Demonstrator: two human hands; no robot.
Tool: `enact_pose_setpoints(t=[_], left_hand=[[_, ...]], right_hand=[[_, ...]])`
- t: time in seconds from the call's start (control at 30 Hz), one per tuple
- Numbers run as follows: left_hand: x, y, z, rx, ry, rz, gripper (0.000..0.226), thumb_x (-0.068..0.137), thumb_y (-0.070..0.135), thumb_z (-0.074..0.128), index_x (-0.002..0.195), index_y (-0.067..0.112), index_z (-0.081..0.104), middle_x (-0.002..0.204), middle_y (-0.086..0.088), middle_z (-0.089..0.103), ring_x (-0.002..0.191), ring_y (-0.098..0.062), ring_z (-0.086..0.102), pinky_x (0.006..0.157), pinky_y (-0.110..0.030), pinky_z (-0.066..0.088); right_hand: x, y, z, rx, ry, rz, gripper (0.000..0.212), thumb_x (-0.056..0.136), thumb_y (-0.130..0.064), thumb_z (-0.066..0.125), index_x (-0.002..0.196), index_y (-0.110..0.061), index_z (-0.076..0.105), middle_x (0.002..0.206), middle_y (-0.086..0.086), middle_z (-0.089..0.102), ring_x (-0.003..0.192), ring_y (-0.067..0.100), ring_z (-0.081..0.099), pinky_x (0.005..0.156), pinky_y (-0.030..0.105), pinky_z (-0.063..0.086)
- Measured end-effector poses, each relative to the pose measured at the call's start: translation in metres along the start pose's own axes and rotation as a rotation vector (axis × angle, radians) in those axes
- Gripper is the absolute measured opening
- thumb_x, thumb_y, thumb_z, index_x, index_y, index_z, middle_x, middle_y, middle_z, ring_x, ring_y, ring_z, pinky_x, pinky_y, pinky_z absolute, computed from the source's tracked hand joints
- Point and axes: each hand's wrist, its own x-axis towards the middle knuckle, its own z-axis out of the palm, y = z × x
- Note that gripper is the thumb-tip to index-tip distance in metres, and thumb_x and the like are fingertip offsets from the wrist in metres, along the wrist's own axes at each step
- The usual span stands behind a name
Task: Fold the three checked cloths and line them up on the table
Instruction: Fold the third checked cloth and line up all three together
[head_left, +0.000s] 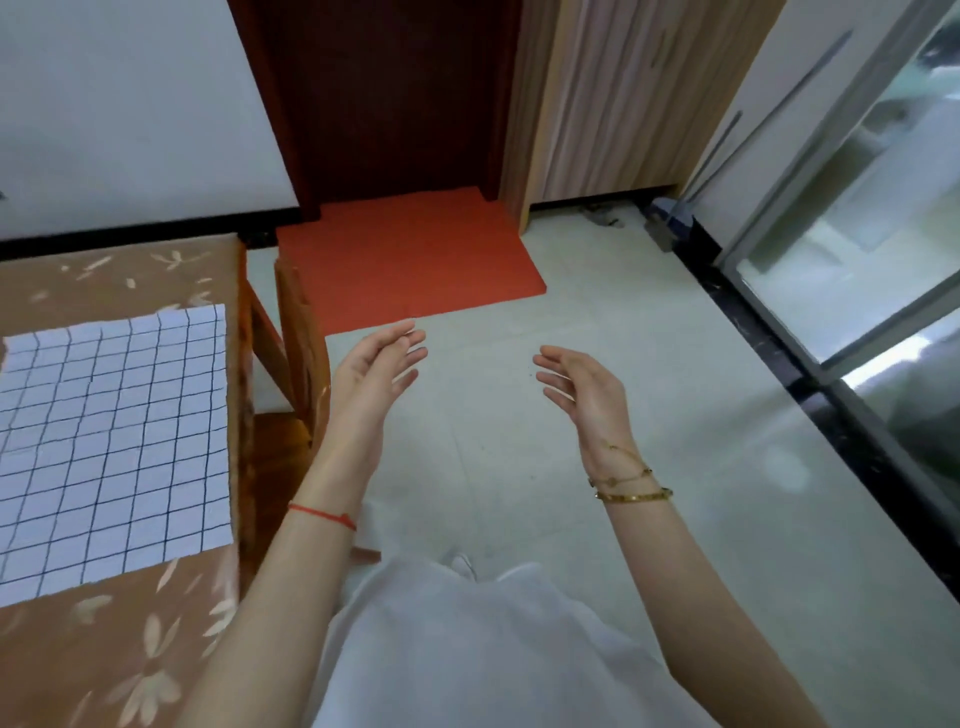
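In the head view, a checked cloth (111, 441) is lying flat at 9 o'clock on the tabletop (104, 649), white with thin dark grid lines. Its right edge is running close along the tabletop's right edge, and its left side is passing out of frame. The tabletop is wearing a brown cover printed with pale leaves and flowers. A wooden chair (301, 332) is standing just beside the tabletop, toward 10 o'clock.

Both hands are hanging in mid-air over the pale floor (571, 519), well apart from the cloth. The left hand (379, 364), just left of centre, is spreading loose fingers and gripping nothing; a red string (322, 515) is circling its wrist. The right hand (582, 389), toward 3 o'clock, is likewise relaxed and empty, its palm facing the left one, with gold bracelets (631, 486) on the wrist. A white garment (467, 649) is filling the frame at 6 o'clock.

At 12 o'clock a dark red-brown door (384, 98) is standing in the white wall (130, 104), with a red mat (410, 260) lying on the floor before it. Beige curtains (613, 98) are hanging at 1 o'clock, and a glass sliding door (857, 234) is running along the 2 to 3 o'clock side.
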Motion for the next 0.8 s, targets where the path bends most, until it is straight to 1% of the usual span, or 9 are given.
enact_pose_setpoints(t=[0.07, 0.13, 0.23, 0.3, 0.4, 0.5, 0.63, 0.7, 0.8], left_hand=[[0.024, 0.008, 0.003, 0.007, 0.031, -0.001, 0.023, 0.101, 0.021, 0.054, 0.12, 0.016, 0.067, 0.117, -0.002, 0.071, 0.109, -0.014, 0.069, 0.098, -0.031, 0.052], [0.048, 0.012, 0.002, 0.007, 0.061, -0.011, 0.025, 0.101, 0.02, 0.054, 0.122, 0.015, 0.066, 0.119, -0.004, 0.071, 0.111, -0.017, 0.068, 0.1, -0.033, 0.051], [0.073, 0.018, -0.004, -0.015, 0.108, 0.0, 0.022, 0.101, 0.018, 0.053, 0.119, 0.017, 0.066, 0.121, -0.007, 0.07, 0.114, -0.021, 0.066, 0.103, -0.038, 0.049], [0.087, 0.022, -0.009, -0.028, 0.176, 0.014, 0.021, 0.1, 0.019, 0.054, 0.117, 0.019, 0.067, 0.12, -0.007, 0.07, 0.114, -0.021, 0.066, 0.102, -0.037, 0.049], [0.11, 0.03, -0.023, -0.081, 0.307, 0.022, 0.024, 0.099, 0.019, 0.056, 0.121, 0.015, 0.066, 0.12, -0.006, 0.071, 0.114, -0.021, 0.067, 0.099, -0.034, 0.05], [0.133, 0.038, -0.038, -0.137, 0.453, 0.045, 0.026, 0.098, 0.017, 0.057, 0.122, 0.013, 0.067, 0.116, -0.005, 0.073, 0.113, -0.021, 0.067, 0.095, -0.031, 0.051], [0.159, 0.047, -0.047, -0.242, 0.67, 0.07, 0.026, 0.096, 0.013, 0.06, 0.12, 0.01, 0.068, 0.115, -0.007, 0.073, 0.113, -0.024, 0.067, 0.099, -0.034, 0.052], [0.166, 0.05, -0.046, -0.262, 0.765, 0.082, 0.026, 0.096, 0.016, 0.061, 0.12, 0.012, 0.068, 0.115, -0.005, 0.073, 0.112, -0.021, 0.068, 0.102, -0.036, 0.05], [0.174, 0.054, -0.039, -0.269, 0.901, 0.14, 0.026, 0.097, 0.019, 0.058, 0.12, 0.013, 0.068, 0.113, -0.002, 0.074, 0.108, -0.016, 0.069, 0.099, -0.03, 0.051]], right_hand=[[0.03, -0.011, 0.015, -0.008, -0.032, -0.005, 0.025, 0.096, -0.017, 0.048, 0.104, -0.014, 0.072, 0.107, 0.005, 0.073, 0.101, 0.019, 0.068, 0.092, 0.031, 0.052], [0.059, -0.017, 0.029, -0.005, -0.061, 0.004, 0.024, 0.096, -0.017, 0.049, 0.104, -0.014, 0.072, 0.107, 0.005, 0.073, 0.102, 0.019, 0.068, 0.092, 0.031, 0.052], [0.095, -0.022, 0.048, -0.013, -0.107, 0.028, 0.025, 0.096, -0.017, 0.049, 0.106, -0.012, 0.071, 0.107, 0.005, 0.073, 0.104, 0.02, 0.068, 0.094, 0.031, 0.052], [0.121, -0.022, 0.063, -0.035, -0.156, 0.053, 0.026, 0.096, -0.016, 0.048, 0.107, -0.011, 0.071, 0.108, 0.005, 0.073, 0.104, 0.021, 0.067, 0.095, 0.032, 0.052], [0.165, -0.023, 0.095, -0.067, -0.253, 0.082, 0.026, 0.097, -0.016, 0.047, 0.107, -0.011, 0.071, 0.108, 0.005, 0.073, 0.104, 0.02, 0.068, 0.095, 0.033, 0.053], [0.209, -0.028, 0.137, -0.105, -0.397, 0.077, 0.026, 0.098, -0.016, 0.046, 0.106, -0.013, 0.071, 0.108, 0.006, 0.073, 0.101, 0.018, 0.068, 0.093, 0.031, 0.052], [0.255, -0.039, 0.198, -0.167, -0.627, 0.064, 0.025, 0.098, -0.016, 0.047, 0.102, -0.015, 0.072, 0.107, 0.006, 0.073, 0.099, 0.018, 0.068, 0.092, 0.031, 0.053], [0.272, -0.045, 0.226, -0.199, -0.733, 0.064, 0.025, 0.098, -0.016, 0.047, 0.101, -0.016, 0.072, 0.106, 0.005, 0.074, 0.1, 0.019, 0.068, 0.092, 0.032, 0.053], [0.294, -0.052, 0.266, -0.242, -0.899, 0.056, 0.026, 0.098, -0.018, 0.047, 0.106, -0.012, 0.071, 0.104, 0.004, 0.074, 0.1, 0.018, 0.068, 0.092, 0.032, 0.054]])
